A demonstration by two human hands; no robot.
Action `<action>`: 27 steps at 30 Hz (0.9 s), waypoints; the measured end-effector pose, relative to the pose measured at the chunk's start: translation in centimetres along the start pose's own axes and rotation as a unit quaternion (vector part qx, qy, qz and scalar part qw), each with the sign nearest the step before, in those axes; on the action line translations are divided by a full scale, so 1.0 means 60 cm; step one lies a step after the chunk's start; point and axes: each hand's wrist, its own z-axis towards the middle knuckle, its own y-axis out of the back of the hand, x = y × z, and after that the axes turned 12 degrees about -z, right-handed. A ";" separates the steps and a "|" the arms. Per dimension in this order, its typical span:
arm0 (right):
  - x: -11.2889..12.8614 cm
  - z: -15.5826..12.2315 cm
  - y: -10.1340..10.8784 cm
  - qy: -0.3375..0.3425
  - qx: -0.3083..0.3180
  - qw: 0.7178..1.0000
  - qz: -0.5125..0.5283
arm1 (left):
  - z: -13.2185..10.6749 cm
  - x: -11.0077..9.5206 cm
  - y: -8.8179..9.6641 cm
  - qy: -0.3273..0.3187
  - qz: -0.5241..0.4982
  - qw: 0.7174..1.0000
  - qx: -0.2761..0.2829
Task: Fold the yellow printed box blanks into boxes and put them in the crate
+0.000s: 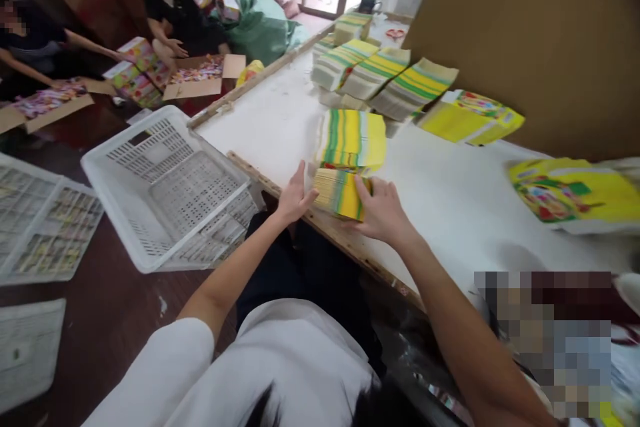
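Note:
At the near edge of the white tabletop lies a small stack of yellow, green and white printed packets (pixel 330 190), apparently flat cartons or bags. My right hand (pixel 383 210) grips the right end of this stack, thumb on top. Beside its left end is my left hand (pixel 296 197), thumb and fingers apart, with nothing visible in it. Just beyond sits a taller bundle of the same packets (pixel 353 137). Several more bundles (pixel 375 73) stand in rows farther back.
Left of the table stands a white plastic crate (pixel 185 187). Yellow printed bags (pixel 575 193) lie at right, below a large brown board (pixel 530 47). Two people sit at far left by open cartons (pixel 195 83) of small wrapped items. Red-handled scissors (pixel 395 33) lie at the back.

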 end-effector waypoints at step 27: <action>0.107 -0.113 0.115 -0.123 -0.010 0.588 0.799 | -0.113 -0.201 -0.068 0.121 -0.481 0.869 0.006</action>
